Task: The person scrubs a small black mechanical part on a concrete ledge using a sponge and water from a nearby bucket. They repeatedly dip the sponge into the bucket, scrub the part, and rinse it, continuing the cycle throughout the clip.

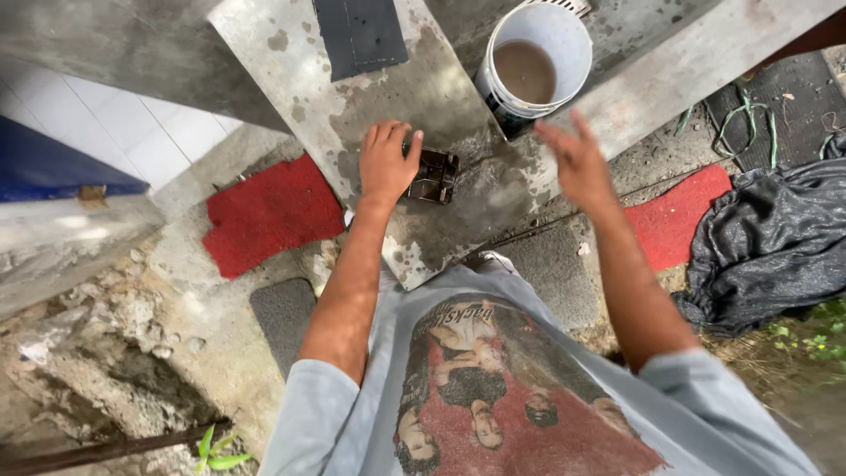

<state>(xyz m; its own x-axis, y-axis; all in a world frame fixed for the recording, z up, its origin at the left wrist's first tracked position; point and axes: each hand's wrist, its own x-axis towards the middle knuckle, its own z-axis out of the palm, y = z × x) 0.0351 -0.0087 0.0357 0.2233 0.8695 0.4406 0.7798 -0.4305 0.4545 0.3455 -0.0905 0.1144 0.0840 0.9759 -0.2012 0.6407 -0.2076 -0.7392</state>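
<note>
Pressing our left hand (pixel 386 163) down on a small dark-brown block (pixel 434 175), we hold it flat against the wet grey stone slab (pixel 352 97) that carries the work. The fingers lie close together over the block's left end, so this grip is a flat press from above and not a pinch. The block sits near the middle of the slab, closer to its near corner than to its far edge, in a darker wet patch. Our right hand (pixel 577 159) hangs in the air just off the slab's right edge, fingers spread and holding nothing; it is slightly blurred. Beyond it a white bucket (pixel 539 57) of murky brown water stands at the slab's right edge, where a second slab (pixel 705 62) meets the first. A dark sheet of abrasive paper (pixel 359 33) lies at the far end of the slab.

We judge the step in hand to be wet rubbing of the slab surface with the block, with the free hand positioned between bucket and work. The next move seems to call for steady downward pressure and an even stroke, keeping the block flat so it does not tip on an edge.

Red mats (pixel 264 211) lie on the ground on either side, and a dark cloth (pixel 775 238) is heaped to the right.
</note>
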